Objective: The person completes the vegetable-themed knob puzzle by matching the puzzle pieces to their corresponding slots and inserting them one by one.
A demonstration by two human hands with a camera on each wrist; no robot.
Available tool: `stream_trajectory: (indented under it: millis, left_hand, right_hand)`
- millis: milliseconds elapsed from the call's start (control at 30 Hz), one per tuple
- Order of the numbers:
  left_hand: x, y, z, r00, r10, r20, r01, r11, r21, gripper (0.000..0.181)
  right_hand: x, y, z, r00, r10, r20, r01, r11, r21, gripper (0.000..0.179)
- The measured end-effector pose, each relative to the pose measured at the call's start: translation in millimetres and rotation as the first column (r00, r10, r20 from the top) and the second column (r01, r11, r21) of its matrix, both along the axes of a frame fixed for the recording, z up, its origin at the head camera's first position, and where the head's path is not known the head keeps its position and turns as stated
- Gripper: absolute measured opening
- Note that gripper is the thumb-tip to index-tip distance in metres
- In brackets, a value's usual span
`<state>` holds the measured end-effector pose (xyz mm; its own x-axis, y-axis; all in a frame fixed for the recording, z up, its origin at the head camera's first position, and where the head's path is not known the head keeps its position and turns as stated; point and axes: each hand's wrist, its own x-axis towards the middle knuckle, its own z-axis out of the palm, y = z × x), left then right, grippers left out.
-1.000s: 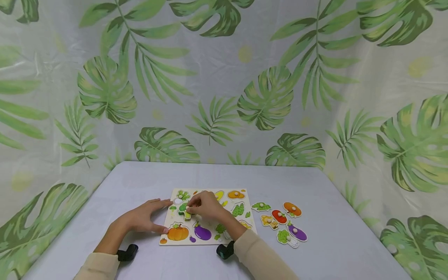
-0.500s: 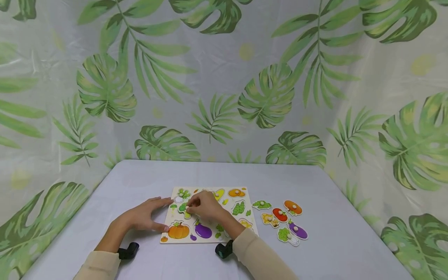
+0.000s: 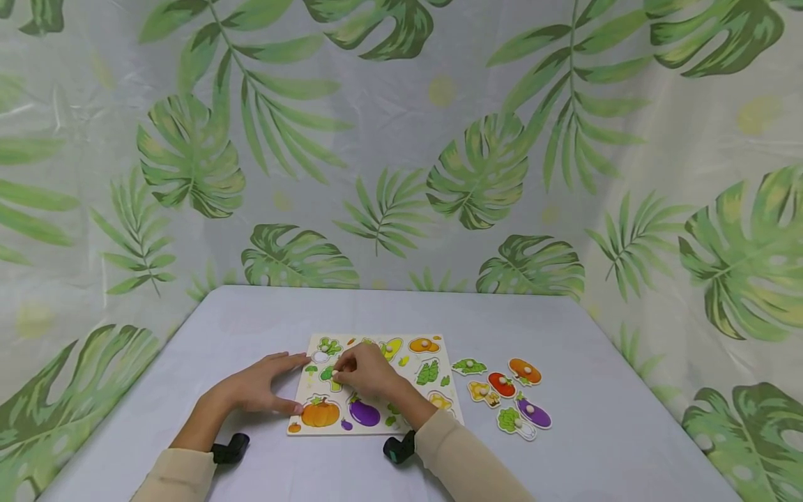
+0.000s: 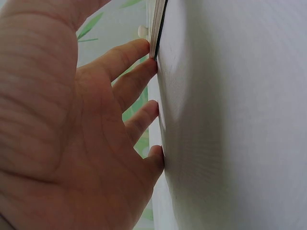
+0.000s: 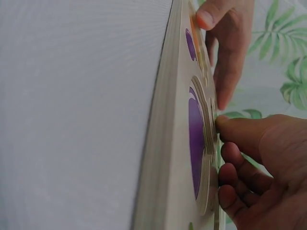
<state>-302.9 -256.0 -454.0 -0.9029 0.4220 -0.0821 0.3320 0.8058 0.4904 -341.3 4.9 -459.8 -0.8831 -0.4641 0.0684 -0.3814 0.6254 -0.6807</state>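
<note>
Nearest on the desk (image 3: 326,470), the pale board (image 3: 323,431) shows a printed pumpkin (image 3: 320,413) and, to its right, a printed eggplant (image 3: 364,411). The left hand (image 3: 260,385) lies at the board's left edge, fingers and thumb spread, their tips touching that edge; it holds no piece.

Just beyond the pumpkin, in the left part of the board, is the broccoli piece (image 3: 327,374). The right hand (image 3: 370,369) is the nearer of the two, reaching in from the right. Its grip pinches the piece between thumb and fingertips, seemingly by a small pale knob, so most of what shows lies just left of the grip. The long axis runs mostly near to far: crown at the far end, stem pointing near and a little right, roughly crosswise to the incoming fingers.

The piece has a dark green crown, a lighter yellow-green stem and a pale border; the fingers hide its right side. Whether it sits flush cannot be told. Farther off, just beyond the crown, lies a white-rooted radish shape (image 3: 321,356) with green leaves.
</note>
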Motion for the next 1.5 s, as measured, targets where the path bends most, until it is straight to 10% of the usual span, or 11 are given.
stream_trajectory:
  millis: [1500]
  left_hand:
    - [2.8, 1.7, 3.0, 1.000, 0.000, 0.003, 0.000, 1.000, -0.015, 0.100]
  right_hand:
    - [-1.5, 85.2, 14.1, 0.997, -0.045, -0.063, 0.040, 0.996, -0.085, 0.013]
